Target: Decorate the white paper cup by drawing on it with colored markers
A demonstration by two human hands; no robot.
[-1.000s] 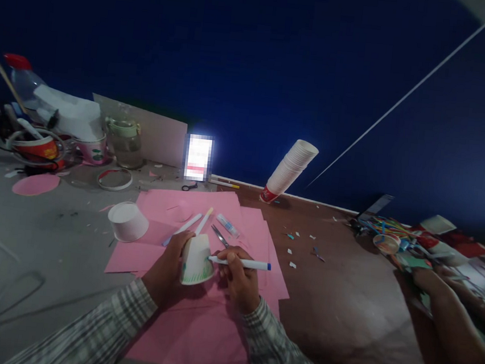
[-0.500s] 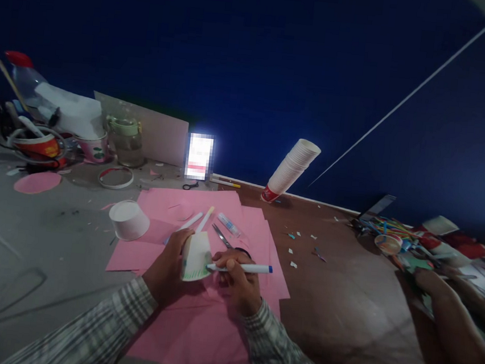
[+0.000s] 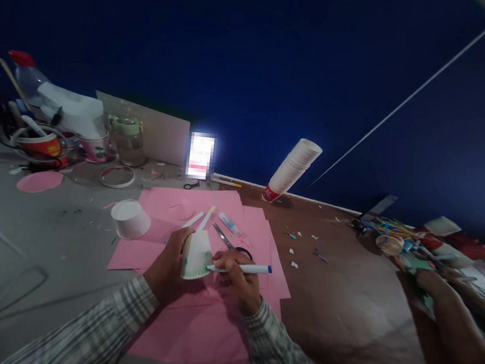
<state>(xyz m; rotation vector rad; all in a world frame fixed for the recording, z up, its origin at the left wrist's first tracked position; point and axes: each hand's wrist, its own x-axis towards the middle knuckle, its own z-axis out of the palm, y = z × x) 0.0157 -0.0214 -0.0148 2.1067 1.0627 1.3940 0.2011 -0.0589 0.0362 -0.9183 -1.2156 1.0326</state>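
Observation:
My left hand (image 3: pixel 168 269) is wrapped round a white paper cup (image 3: pixel 197 252), which is tilted and carries green strokes along its rim and green patches on its side. Between the fingers of my right hand (image 3: pixel 239 282) is a white marker pen (image 3: pixel 251 269) with a blue end, its tip at the cup's right side. Just beyond the right hand lie scissors (image 3: pixel 224 237), partly hidden by that hand. Under both hands spread pink paper sheets (image 3: pixel 206 333). Further pens (image 3: pixel 205 219) and a small clear tube (image 3: pixel 228 224) rest on the sheets.
An upturned white cup (image 3: pixel 131 220) stands at left. A leaning stack of paper cups (image 3: pixel 291 169) is near the blue wall. Behind to the left are a jar (image 3: pixel 126 142) and a red cup of tools (image 3: pixel 42 148). Another person's hand (image 3: pixel 432 280) works at far right.
The whole view has shifted very slightly. Both hands keep their hold on the cup and marker pen, with the pen tip still at the cup's side.

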